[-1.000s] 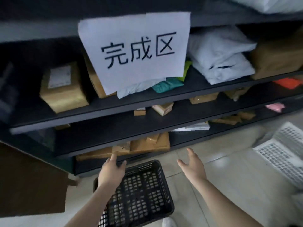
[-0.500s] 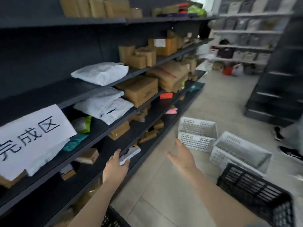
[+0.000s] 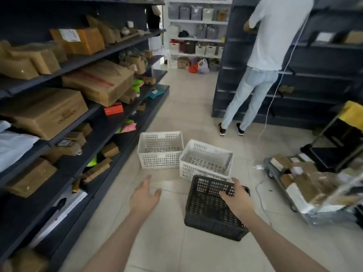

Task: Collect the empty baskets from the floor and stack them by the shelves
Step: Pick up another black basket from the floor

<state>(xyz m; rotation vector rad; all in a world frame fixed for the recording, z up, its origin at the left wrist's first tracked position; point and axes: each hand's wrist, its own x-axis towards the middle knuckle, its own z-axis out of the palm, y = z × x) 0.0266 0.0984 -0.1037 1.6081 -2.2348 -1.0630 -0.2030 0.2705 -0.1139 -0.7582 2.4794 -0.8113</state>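
Head view: both hands reached forward, empty. Left hand (image 3: 144,196) spread open above the floor (image 3: 176,114), touching nothing. Right hand (image 3: 236,201) open over the black basket (image 3: 208,211); contact unclear. Turned from the shelves (image 3: 82,107) since 1 s ago, so 3 baskets appeared: black nearest, 2 white baskets (image 3: 160,149) beyond, likely next for collecting.

Bare forearms, no sleeves; hands (image 3: 144,197) ungloved.

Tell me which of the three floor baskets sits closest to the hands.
The black basket: the right hand is over its rim, left hand beside it. The two white baskets lie farther off, toward the shelves' far end.
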